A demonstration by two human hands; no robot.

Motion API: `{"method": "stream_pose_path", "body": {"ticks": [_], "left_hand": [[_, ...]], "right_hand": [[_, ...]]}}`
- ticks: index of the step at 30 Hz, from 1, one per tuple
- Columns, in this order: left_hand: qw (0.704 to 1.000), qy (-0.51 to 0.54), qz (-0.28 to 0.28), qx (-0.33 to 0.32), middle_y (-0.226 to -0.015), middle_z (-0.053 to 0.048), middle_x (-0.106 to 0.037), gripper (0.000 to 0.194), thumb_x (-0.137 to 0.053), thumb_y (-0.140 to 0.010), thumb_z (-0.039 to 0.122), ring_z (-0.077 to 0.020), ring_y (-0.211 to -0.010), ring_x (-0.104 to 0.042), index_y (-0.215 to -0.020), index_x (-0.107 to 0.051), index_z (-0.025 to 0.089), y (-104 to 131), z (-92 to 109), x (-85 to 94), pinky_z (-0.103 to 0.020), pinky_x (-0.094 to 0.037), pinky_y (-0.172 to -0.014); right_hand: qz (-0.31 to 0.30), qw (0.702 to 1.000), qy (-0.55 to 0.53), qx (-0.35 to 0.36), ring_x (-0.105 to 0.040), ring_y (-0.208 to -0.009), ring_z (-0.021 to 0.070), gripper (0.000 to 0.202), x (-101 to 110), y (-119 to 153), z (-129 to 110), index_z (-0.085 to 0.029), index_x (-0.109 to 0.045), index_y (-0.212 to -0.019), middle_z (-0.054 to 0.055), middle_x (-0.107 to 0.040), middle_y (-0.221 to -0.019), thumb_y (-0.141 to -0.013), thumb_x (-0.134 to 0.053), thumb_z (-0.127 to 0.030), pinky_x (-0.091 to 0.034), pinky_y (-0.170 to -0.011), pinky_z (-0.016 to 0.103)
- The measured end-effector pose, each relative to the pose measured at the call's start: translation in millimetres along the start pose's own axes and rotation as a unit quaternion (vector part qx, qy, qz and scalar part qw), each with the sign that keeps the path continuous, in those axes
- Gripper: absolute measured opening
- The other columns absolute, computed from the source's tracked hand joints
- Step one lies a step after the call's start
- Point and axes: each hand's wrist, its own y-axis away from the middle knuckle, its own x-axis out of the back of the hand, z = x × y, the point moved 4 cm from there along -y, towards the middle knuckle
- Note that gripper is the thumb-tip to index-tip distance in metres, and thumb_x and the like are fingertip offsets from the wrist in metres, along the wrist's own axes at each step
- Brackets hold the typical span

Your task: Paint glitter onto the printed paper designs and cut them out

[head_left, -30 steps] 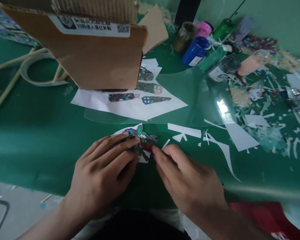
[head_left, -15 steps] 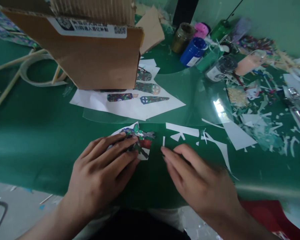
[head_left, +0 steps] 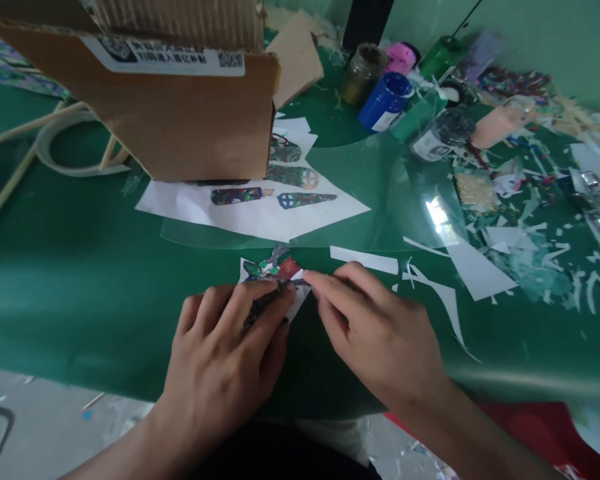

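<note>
My left hand [head_left: 230, 340] rests on a small painted paper piece [head_left: 287, 269], its spread fingers pressing the paper against the green table. Green, red and dark patches show on the piece, and my fingers cover much of it. My right hand [head_left: 375, 327] has its fingers pinched together, tips at the right edge of that piece. Whatever sits in the pinch is too small and hidden to name. A white paper strip [head_left: 364, 260] lies just beyond my right fingers.
A cardboard box [head_left: 200, 120] stands behind, over a white sheet [head_left: 190, 213] with painted shapes on a clear plastic sheet [head_left: 380, 180]. Paint jars, including a blue one [head_left: 386, 100], stand at the back. Paper scraps [head_left: 440, 293] litter the right side. A tape roll [head_left: 45, 147] lies left.
The painted piece has been turned under my left hand, which has shifted slightly right and nearer to me. My right hand has moved left, up to the paper's edge.
</note>
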Motion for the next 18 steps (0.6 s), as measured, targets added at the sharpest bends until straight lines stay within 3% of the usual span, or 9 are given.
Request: {"method": "stream_pose_path", "body": {"ticks": [11,18], "left_hand": [[1.0,0.011,0.011,0.012,-0.105,-0.006,-0.07,0.032,-0.061,-0.084,0.017,-0.0254,-0.078,-0.056,-0.115,-0.067,0.024,0.4,2.5,-1.1,-0.04,-0.039,-0.062],[1.0,0.007,0.01,0.022,-0.104,-0.004,-0.072,0.03,-0.061,-0.084,0.017,-0.0253,-0.078,-0.056,-0.113,-0.068,0.024,-1.9,2.4,0.1,-0.039,-0.038,-0.064]], "right_hand": [[-0.012,0.999,0.021,-0.022,-0.053,-0.049,0.0065,0.026,-2.6,-2.3,-5.5,-0.026,-0.07,-0.11,-0.002,-0.065,-0.08,-0.095,-0.05,-0.023,-0.027,-0.04,0.024],[-0.052,0.997,0.046,-0.034,-0.05,-0.045,0.0065,0.027,2.9,-6.2,-10.0,-0.026,-0.069,-0.112,-0.002,-0.066,-0.083,-0.096,-0.048,-0.023,-0.027,-0.039,0.025]]}}
